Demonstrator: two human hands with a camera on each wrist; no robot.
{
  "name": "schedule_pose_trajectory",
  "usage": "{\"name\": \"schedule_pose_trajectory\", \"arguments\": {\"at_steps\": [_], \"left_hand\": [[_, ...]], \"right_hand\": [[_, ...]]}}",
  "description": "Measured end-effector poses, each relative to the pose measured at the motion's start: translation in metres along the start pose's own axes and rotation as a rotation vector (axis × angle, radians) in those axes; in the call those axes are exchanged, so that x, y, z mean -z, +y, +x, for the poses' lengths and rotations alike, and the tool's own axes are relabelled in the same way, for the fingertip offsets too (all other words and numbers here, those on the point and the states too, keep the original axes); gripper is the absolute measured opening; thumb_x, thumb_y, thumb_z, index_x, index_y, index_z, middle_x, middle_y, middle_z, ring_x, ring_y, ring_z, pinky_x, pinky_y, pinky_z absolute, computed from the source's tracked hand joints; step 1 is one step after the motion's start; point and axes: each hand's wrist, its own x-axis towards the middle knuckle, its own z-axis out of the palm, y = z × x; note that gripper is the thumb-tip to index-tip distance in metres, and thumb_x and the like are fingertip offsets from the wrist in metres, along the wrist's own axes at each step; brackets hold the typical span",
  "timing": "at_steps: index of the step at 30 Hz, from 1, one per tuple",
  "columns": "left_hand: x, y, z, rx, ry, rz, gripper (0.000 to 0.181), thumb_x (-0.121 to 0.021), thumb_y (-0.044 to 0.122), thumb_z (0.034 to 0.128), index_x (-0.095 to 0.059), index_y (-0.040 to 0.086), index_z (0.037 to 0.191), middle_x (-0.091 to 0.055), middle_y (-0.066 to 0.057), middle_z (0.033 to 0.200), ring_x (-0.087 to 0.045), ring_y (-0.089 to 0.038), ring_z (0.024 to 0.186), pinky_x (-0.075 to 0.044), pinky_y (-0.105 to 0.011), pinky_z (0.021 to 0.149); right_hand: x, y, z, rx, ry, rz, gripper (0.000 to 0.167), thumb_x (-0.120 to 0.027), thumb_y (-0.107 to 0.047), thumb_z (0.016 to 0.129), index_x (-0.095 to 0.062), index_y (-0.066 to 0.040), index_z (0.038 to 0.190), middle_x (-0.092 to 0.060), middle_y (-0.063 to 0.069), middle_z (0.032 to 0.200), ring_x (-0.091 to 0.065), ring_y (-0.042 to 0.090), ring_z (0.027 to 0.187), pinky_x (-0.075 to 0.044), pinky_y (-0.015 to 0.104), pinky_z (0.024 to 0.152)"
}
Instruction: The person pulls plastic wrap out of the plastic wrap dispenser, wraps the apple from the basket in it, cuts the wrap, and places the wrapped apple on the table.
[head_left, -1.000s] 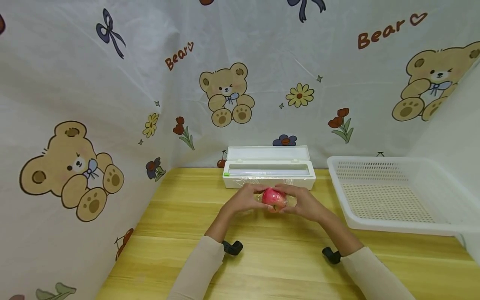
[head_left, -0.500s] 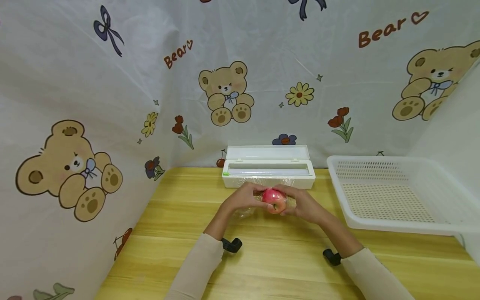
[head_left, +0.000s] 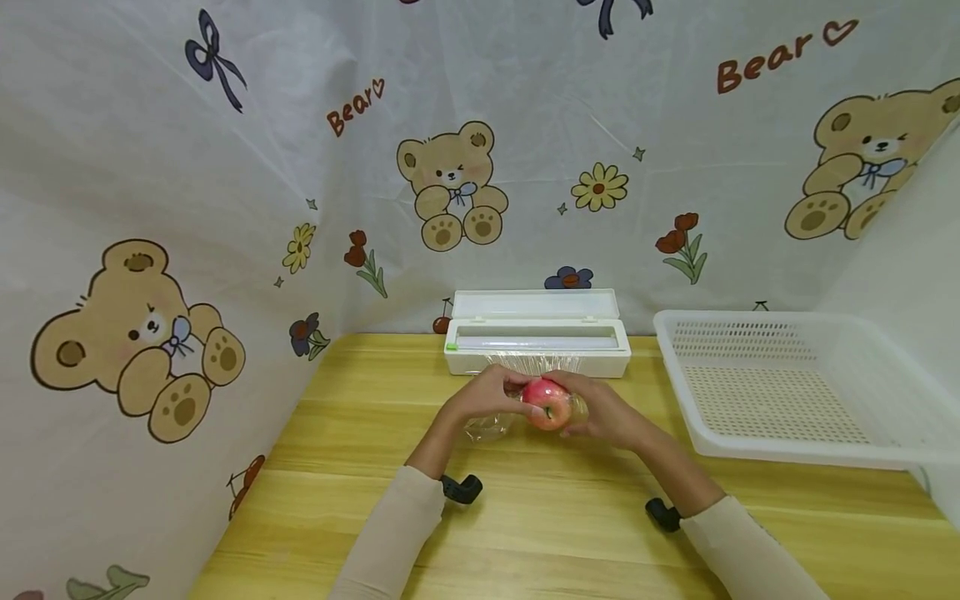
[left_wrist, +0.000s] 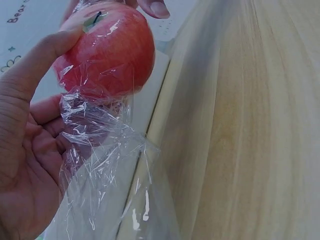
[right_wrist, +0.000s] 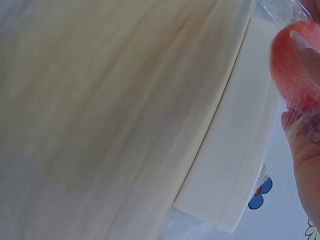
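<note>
A red apple (head_left: pixel 548 404) is held up in front of the white cling film box, its stem side facing me. My left hand (head_left: pixel 486 395) grips it from the left, thumb by the stem in the left wrist view. On the other side my right hand (head_left: pixel 609 410) grips the apple, its thumb lying on the skin in the right wrist view. Clear cling film (left_wrist: pixel 102 135) wraps the apple and bunches under it, with a loose piece hanging by the left palm. Behind the hands, stretched film runs down the front of the cling film box (head_left: pixel 600 367), whose lid stands up.
A white plastic basket (head_left: pixel 795 450) stands at the right on the wooden table (head_left: pixel 360 517). Bear-printed cloth (head_left: pixel 525 150) hangs behind and to the left, close behind the box.
The apple has turned slightly, showing more of its stem end, and sits a little lower. Loose film now shows below the left hand. Both hands stay around the apple.
</note>
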Motion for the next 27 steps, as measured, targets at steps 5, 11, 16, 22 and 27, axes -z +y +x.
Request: {"name": "schedule_pose_trajectory", "arguments": {"at_steps": [5, 11, 16, 22, 27], "left_hand": [[-0.001, 0.002, -0.002, 0.035, -0.012, -0.021, 0.054, -0.087, 0.031, 0.0823, -0.071, 0.012, 0.13, -0.072, 0.006, 0.091, -0.053, -0.006, 0.072, -0.049, -0.021, 0.065], [-0.002, 0.001, -0.004, 0.052, -0.038, -0.032, 0.046, -0.084, 0.03, 0.0849, -0.073, 0.012, 0.126, -0.075, 0.007, 0.097, -0.06, -0.007, 0.079, -0.057, -0.024, 0.075], [-0.001, 0.002, -0.004, 0.036, -0.061, -0.05, 0.04, -0.083, 0.028, 0.0864, -0.075, 0.012, 0.122, -0.075, 0.006, 0.098, -0.061, -0.007, 0.08, -0.058, -0.026, 0.078], [-0.004, -0.004, -0.005, 0.041, -0.052, -0.085, 0.037, -0.082, 0.028, 0.0873, -0.075, 0.011, 0.12, -0.075, 0.004, 0.097, -0.06, -0.008, 0.079, -0.057, -0.025, 0.075], [-0.007, -0.008, -0.007, 0.046, -0.034, -0.114, 0.033, -0.079, 0.033, 0.0904, -0.076, 0.012, 0.116, -0.074, 0.002, 0.099, -0.061, -0.01, 0.082, -0.057, -0.027, 0.076]], "right_hand": [[-0.001, 0.0, 0.0, -0.003, -0.002, -0.022, 0.09, -0.095, -0.003, 0.066, -0.052, -0.009, 0.145, -0.058, 0.009, 0.143, -0.053, 0.032, 0.133, -0.044, 0.051, 0.11], [-0.003, -0.007, -0.001, -0.028, -0.011, -0.084, 0.087, -0.095, -0.009, 0.069, -0.053, -0.007, 0.146, -0.054, 0.012, 0.147, -0.048, 0.036, 0.137, -0.043, 0.054, 0.11], [-0.002, -0.008, -0.001, -0.001, 0.012, -0.058, 0.09, -0.096, -0.007, 0.067, -0.053, -0.006, 0.145, -0.06, 0.01, 0.14, -0.056, 0.032, 0.13, -0.047, 0.051, 0.107], [-0.002, -0.005, -0.001, 0.028, 0.03, -0.009, 0.096, -0.098, -0.004, 0.062, -0.051, -0.007, 0.146, -0.063, 0.008, 0.135, -0.061, 0.029, 0.122, -0.051, 0.051, 0.102], [-0.001, -0.003, -0.001, -0.006, 0.05, -0.022, 0.087, -0.099, -0.008, 0.06, -0.06, -0.008, 0.137, -0.065, 0.007, 0.133, -0.062, 0.03, 0.12, -0.052, 0.051, 0.101]]}}
